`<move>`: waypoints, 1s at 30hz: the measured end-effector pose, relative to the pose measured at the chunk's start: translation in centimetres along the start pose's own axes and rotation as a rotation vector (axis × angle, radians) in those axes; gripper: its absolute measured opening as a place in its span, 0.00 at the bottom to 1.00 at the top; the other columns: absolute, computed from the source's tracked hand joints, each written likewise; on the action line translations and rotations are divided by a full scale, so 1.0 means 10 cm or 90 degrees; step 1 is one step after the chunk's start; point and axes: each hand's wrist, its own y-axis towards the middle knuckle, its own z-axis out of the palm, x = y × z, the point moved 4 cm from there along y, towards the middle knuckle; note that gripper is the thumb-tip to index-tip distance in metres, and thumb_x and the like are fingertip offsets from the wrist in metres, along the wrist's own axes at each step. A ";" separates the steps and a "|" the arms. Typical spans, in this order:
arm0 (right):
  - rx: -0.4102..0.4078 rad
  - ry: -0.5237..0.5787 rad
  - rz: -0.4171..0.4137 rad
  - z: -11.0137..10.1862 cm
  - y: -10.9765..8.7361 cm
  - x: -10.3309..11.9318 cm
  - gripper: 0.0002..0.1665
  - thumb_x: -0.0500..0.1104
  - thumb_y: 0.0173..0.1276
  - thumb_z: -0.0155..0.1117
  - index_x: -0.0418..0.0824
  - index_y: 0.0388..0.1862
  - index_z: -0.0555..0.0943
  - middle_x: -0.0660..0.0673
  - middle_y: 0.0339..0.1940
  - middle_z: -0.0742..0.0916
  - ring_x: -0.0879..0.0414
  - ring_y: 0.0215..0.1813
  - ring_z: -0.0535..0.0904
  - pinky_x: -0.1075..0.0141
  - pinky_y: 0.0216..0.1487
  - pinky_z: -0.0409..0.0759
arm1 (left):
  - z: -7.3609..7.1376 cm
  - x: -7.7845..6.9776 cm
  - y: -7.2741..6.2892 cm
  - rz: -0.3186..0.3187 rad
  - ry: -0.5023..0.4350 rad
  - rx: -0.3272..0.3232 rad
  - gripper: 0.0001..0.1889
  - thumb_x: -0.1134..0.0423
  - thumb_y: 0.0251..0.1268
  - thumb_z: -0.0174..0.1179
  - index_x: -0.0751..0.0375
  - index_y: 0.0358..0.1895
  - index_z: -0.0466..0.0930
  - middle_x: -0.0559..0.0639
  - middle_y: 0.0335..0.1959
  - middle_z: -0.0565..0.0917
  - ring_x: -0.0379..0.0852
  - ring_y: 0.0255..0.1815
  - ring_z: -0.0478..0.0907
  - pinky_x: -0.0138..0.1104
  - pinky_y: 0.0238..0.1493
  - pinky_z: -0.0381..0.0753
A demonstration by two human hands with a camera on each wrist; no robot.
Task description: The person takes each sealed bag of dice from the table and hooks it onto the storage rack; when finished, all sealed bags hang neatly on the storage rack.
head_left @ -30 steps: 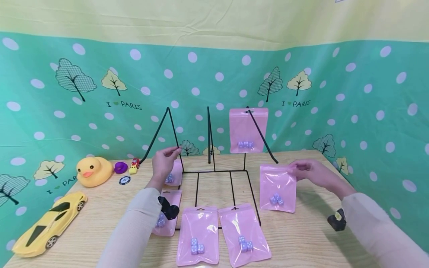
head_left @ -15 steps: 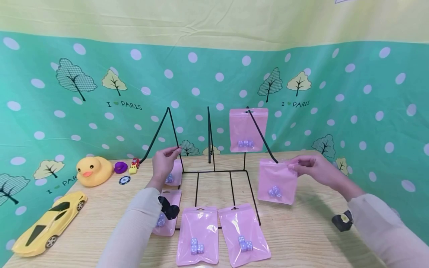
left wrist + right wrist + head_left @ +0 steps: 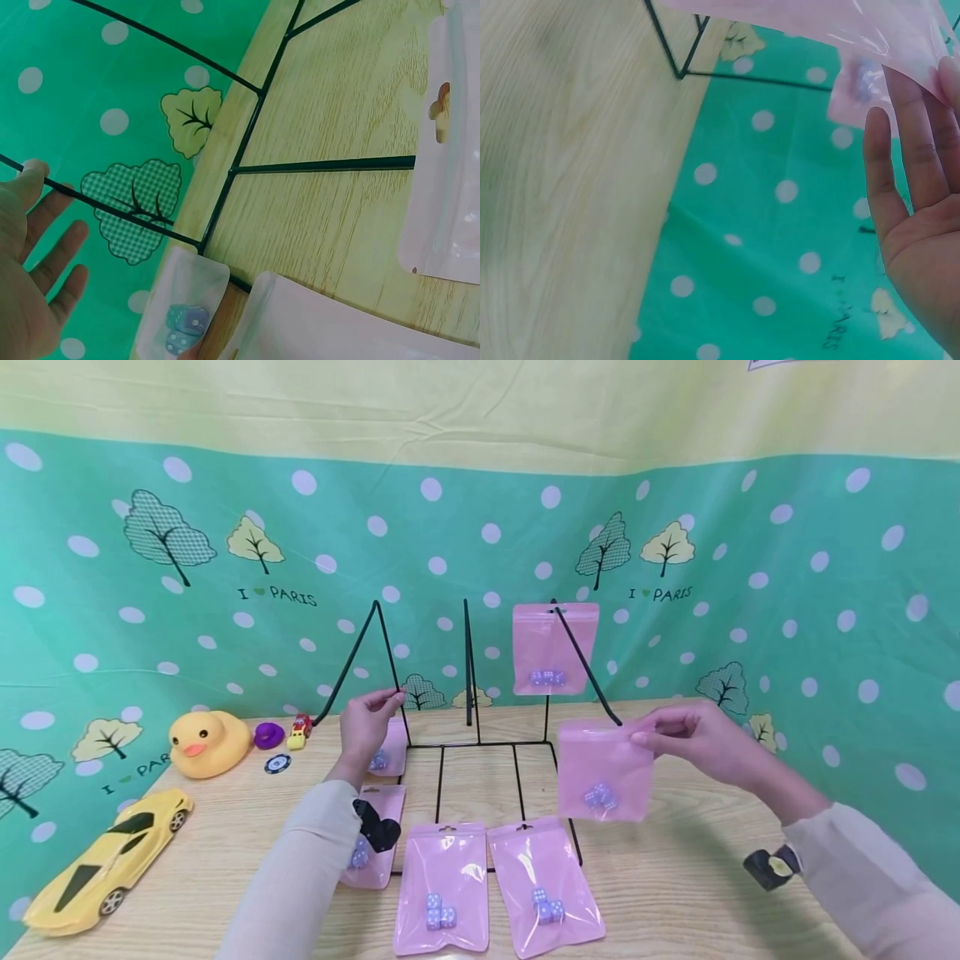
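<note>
Head view: The right hand [image 3: 693,739] pinched the top right corner of a glossy pink zip bag [image 3: 603,768], which hung nearly upright over the right side of the black wire rack [image 3: 457,745]. Its top edge overlapped the low tip of the right hook [image 3: 588,667]; contact could not be told. The left hand [image 3: 366,727] pinched a rod of the frame, apparently steadying it. Another bag [image 3: 553,647] hung from that hook. The step in hand appeared to be bringing the bag to the hook; the next move would probably call for aligning its hanging slot with the tip. Cubic, spotted lilac dice [image 3: 600,797] showed through the film. A left flat bag [image 3: 450,872] and a right flat bag [image 3: 551,870] lay in front.

Left wrist view: Thumb and forefinger met at the slim, smooth rod; the other fingers spread loosely. The table [image 3: 360,97] bore wavy wood grain, the green cloth [image 3: 142,75] pale dots.

Right wrist view: Outer fingers extended beneath the translucent, creased film; the thumb's grip was partly cropped.
</note>
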 end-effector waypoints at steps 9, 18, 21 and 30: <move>-0.006 -0.060 -0.062 0.05 -0.09 0.27 0.05 0.37 0.71 0.68 0.44 0.39 0.90 0.53 0.27 0.89 0.60 0.26 0.78 0.68 0.34 0.79 | 0.00 0.00 0.00 0.005 -0.003 -0.001 0.17 0.57 0.77 0.59 0.61 0.61 0.83 0.59 0.60 0.83 0.54 0.63 0.78 0.46 0.65 0.76; -0.025 -0.026 -0.108 0.03 -0.23 0.49 0.08 0.31 0.68 0.68 0.42 0.40 0.90 0.51 0.33 0.91 0.60 0.29 0.82 0.68 0.27 0.76 | -0.01 0.00 -0.01 0.004 -0.002 -0.003 0.17 0.56 0.77 0.60 0.61 0.61 0.83 0.58 0.60 0.84 0.55 0.64 0.78 0.47 0.65 0.76; -0.028 -0.011 -0.146 0.01 -0.27 0.56 0.12 0.28 0.67 0.68 0.42 0.40 0.90 0.51 0.33 0.91 0.61 0.27 0.80 0.67 0.20 0.72 | -0.01 0.01 -0.01 0.000 -0.002 -0.004 0.17 0.56 0.77 0.60 0.61 0.61 0.83 0.58 0.60 0.83 0.55 0.64 0.78 0.47 0.65 0.76; -0.055 -0.012 -0.188 -0.07 -0.35 0.76 0.17 0.23 0.64 0.67 0.42 0.41 0.91 0.50 0.36 0.92 0.61 0.31 0.85 0.70 0.29 0.81 | -0.01 0.02 0.01 -0.003 -0.003 -0.012 0.17 0.56 0.76 0.61 0.61 0.60 0.84 0.59 0.59 0.84 0.55 0.63 0.78 0.47 0.64 0.77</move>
